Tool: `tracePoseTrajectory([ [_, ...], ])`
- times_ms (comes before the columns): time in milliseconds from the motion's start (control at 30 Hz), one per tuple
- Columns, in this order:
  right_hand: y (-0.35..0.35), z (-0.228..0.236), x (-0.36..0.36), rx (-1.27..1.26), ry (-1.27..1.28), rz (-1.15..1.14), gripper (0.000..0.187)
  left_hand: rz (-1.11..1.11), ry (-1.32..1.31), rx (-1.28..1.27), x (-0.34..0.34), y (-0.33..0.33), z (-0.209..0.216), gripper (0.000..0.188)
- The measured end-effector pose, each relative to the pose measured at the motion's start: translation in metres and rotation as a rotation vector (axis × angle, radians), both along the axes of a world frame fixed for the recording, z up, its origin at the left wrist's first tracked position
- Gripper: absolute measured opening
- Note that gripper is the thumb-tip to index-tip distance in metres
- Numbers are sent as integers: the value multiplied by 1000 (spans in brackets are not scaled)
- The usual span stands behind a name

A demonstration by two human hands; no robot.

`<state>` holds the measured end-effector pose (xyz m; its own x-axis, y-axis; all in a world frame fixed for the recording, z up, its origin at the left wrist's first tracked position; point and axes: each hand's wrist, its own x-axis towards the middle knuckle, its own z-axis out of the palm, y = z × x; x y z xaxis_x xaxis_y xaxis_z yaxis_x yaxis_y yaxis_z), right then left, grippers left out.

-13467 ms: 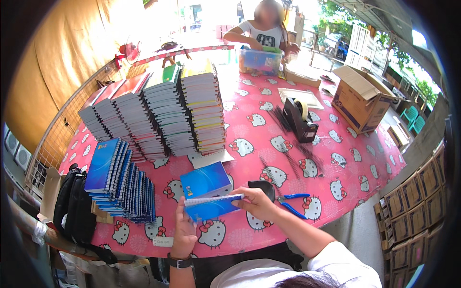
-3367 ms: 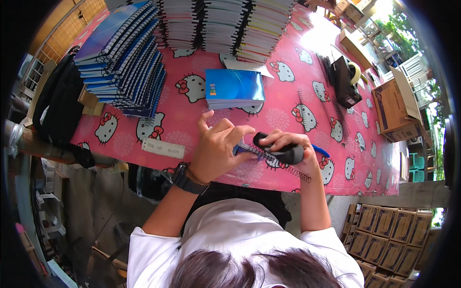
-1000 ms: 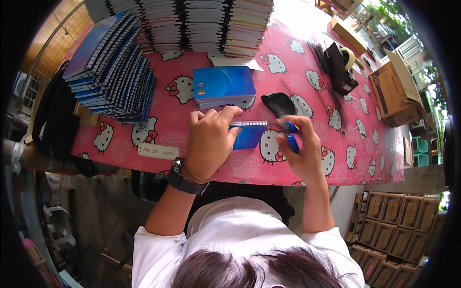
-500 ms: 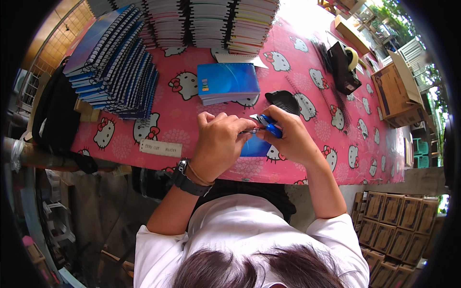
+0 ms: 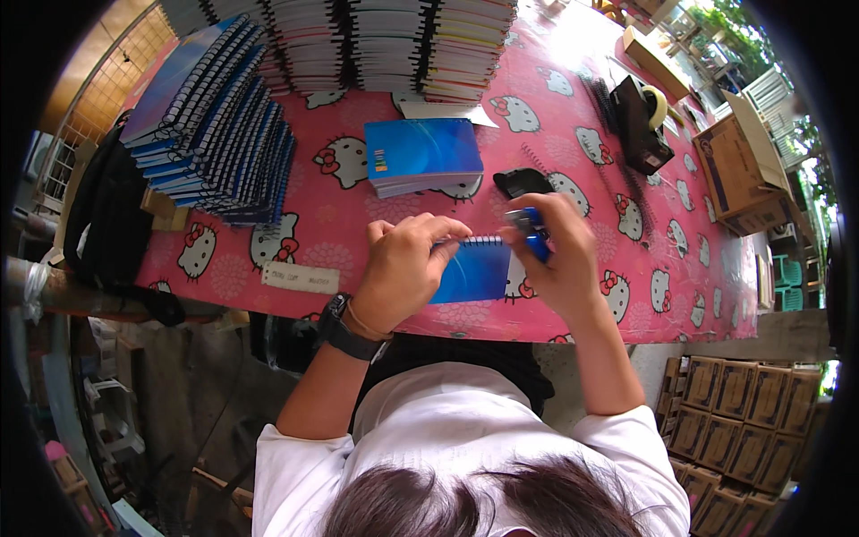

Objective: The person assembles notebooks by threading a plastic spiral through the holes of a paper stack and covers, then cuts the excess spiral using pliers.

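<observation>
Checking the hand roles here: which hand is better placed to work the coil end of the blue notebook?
Likely the right hand: it holds the blue-handled tool at the coil's end, while the left hand steadies the blue notebook.

Bare pink tablecloth [image 5: 340,228] is lying open at nine o'clock from the left hand [image 5: 404,273], reaching as far as the slanted pile of blue spiral notebooks [image 5: 215,125], which is blocking ten o'clock. At twelve o'clock a small stack of blue booklets [image 5: 422,154] is sitting near, and beyond it tall stacks of notebooks [image 5: 394,45] are walling off the far edge. A black object [image 5: 522,182] is lying just past the right hand [image 5: 559,259] at twelve. At one o'clock a black tape dispenser [image 5: 640,121] is standing; the cloth at three o'clock is running open to the table's end.
</observation>
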<state>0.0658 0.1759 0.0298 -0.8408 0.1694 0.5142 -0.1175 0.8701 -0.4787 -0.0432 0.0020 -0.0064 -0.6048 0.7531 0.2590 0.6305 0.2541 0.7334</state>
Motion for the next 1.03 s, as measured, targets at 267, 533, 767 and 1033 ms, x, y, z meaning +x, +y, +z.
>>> tracePoseTrajectory([
  [267, -25, -30, 21, 18, -226, -220, 44, 158, -425, 155, 0, 15, -16, 13],
  [533, -22, -11, 30, -746, -385, 82, 33, 230, -99, 292, -1, 14, -16, 12],
  [767, -15, -38, 21, -1513, -618, 450, 39, 137, -146, 293, 7, 12, -1, 10],
  [1033, -8, -52, 20, -1684, -675, 578, 52, 64, -261, 266, 5, 10, 1, 10],
])
